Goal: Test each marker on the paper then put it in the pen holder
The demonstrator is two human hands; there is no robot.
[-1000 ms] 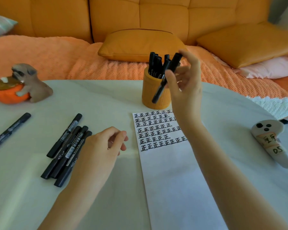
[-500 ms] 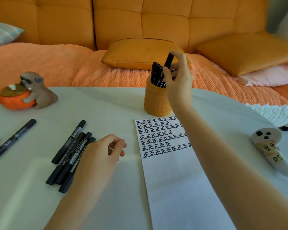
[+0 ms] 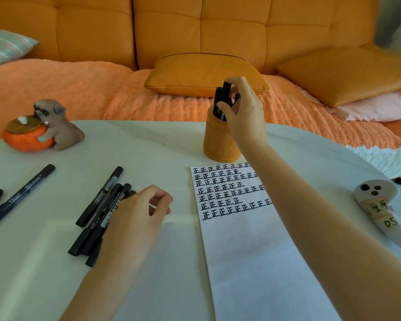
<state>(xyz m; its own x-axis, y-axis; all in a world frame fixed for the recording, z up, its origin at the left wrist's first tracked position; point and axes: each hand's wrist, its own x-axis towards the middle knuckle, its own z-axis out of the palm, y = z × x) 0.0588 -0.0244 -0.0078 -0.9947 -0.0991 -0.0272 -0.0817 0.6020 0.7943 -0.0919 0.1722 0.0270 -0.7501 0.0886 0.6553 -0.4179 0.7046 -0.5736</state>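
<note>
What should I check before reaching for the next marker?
1. Marker in pen holder: ok, lower end inside.
2. Right hand released it: not ok, fingers pinch its top.
3. Pen holder upright: ok.
4. Left hand free: ok, holds nothing.
5. Loose markers near left hand: ok, lying beside it.
6. Paper has blank room: ok, lower part bare.

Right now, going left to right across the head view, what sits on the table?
Dog figurine → marker pile → pen holder → ghost toy.
</note>
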